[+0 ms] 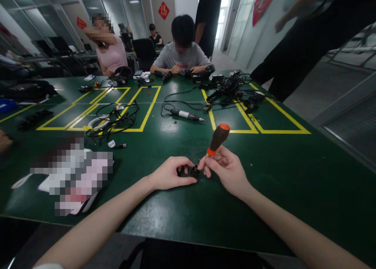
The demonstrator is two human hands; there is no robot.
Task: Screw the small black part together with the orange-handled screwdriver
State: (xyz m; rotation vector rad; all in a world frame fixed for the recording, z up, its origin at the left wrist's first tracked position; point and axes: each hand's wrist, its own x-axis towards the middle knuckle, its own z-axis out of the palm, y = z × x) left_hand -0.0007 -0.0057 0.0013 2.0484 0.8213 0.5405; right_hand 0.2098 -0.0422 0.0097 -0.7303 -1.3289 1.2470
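My left hand [172,174] pinches a small round black part [194,172] between thumb and fingers, low over the green table. Close on its right, my right hand [227,169] is closed around the lower end of a screwdriver [219,137] with a black and orange handle. The handle leans up and to the right. The screwdriver's tip is hidden by my fingers, so I cannot tell whether it touches the black part. Beyond my hands lies a pen-shaped electric screwdriver [184,114] with a black cord.
Tangled black cables [114,122] lie at left, with another heap of cables [229,86] at the back right. Partly blurred flat items [85,182] rest left of my forearm. A person [183,49] works across the green table [279,190]; another stands at right.
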